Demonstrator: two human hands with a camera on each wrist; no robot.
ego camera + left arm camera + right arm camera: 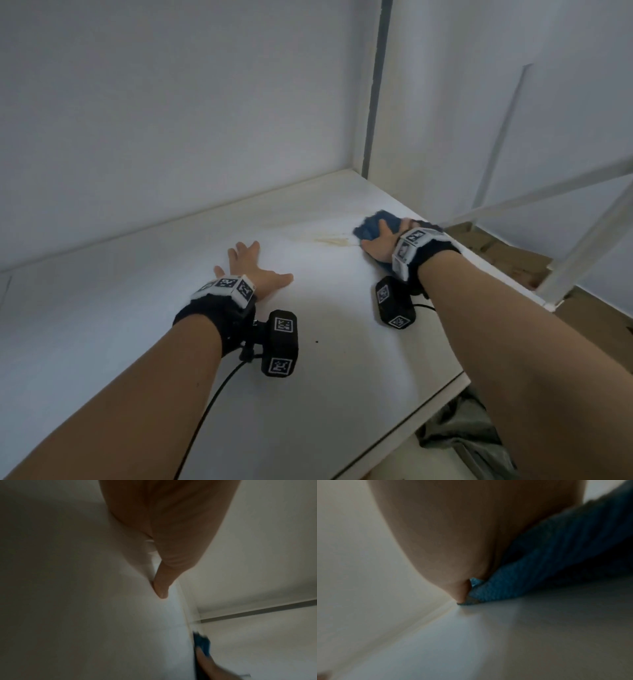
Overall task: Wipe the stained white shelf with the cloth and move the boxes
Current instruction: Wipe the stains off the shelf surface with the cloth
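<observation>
The white shelf (171, 308) carries a yellowish-brown stain (330, 241) near its far right part. A blue cloth (371, 224) lies just right of the stain. My right hand (380, 243) lies spread over the cloth and presses it onto the shelf. In the right wrist view the cloth (556, 554) sits under my palm (453, 534). My left hand (253, 267) rests flat on the bare shelf with its fingers spread and holds nothing. In the left wrist view its thumb (161, 585) touches the surface, with the cloth (203, 645) far off.
White walls close the shelf at the back and at the right corner. Brown cardboard (513, 260) lies lower down past the shelf's right edge. White frame bars (582, 246) cross there. Grey fabric (462, 435) sits below the front edge. A small dark speck (315, 341) lies mid-shelf.
</observation>
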